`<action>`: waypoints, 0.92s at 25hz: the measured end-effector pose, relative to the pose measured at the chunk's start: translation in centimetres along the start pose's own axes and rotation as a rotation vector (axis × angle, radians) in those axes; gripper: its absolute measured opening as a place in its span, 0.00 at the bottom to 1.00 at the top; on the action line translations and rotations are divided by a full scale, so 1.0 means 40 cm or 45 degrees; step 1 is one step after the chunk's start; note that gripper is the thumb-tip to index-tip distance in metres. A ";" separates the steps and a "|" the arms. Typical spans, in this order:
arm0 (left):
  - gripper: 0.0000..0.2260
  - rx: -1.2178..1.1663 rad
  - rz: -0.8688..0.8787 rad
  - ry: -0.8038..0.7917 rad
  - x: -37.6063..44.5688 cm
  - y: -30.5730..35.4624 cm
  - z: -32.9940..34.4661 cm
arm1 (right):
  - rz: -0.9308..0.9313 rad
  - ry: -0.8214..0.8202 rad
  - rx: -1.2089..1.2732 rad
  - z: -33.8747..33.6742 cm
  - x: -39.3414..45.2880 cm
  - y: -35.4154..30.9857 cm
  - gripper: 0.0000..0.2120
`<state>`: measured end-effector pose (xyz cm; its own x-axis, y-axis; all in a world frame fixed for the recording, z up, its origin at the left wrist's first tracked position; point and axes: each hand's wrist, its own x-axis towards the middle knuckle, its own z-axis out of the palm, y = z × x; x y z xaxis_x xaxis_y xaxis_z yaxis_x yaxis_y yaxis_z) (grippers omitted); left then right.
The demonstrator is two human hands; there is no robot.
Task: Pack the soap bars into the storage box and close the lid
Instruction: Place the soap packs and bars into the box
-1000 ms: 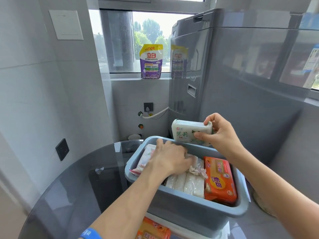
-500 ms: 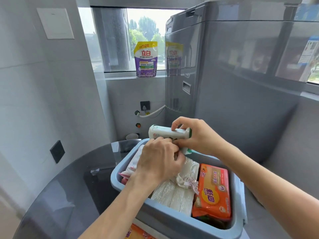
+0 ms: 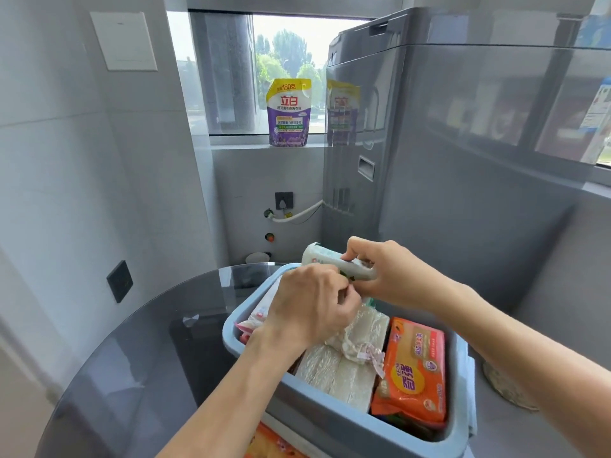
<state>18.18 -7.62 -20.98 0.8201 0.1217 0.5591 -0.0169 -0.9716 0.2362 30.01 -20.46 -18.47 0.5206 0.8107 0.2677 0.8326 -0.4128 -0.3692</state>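
From the head view I see my right hand [image 3: 393, 276] clamped around a white soap bar [image 3: 334, 264], holding it over the far end of the blue storage box [image 3: 330, 421]. My left hand [image 3: 312, 309] is curled shut on the bar's lower edge. Clear-wrapped bars [image 3: 344, 368] and an orange pack [image 3: 413, 371] lie inside the box, which stands on a glass table [image 3: 139, 358].

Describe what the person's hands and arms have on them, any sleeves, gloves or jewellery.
Both hands are bare: the left hand and right hand show no gloves or rings. Both forearms are uncovered as far as the frame shows, with no sleeve, watch or band in view.
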 end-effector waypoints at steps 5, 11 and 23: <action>0.09 -0.053 0.049 -0.053 -0.057 -0.042 -0.046 | -0.156 -0.078 -0.187 0.027 -0.056 0.009 0.11; 0.13 -0.193 -0.117 0.087 -0.148 -0.110 -0.077 | -0.101 -0.071 -0.598 0.073 -0.091 0.011 0.18; 0.31 0.290 0.059 -0.260 -0.203 -0.152 -0.048 | 0.039 -0.305 -0.484 0.098 0.081 0.007 0.21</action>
<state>10.51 -2.29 -25.43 0.9197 0.0552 0.3887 0.0527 -0.9985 0.0170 31.20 -16.31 -21.20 0.5250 0.8505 0.0318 0.8511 -0.5250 -0.0086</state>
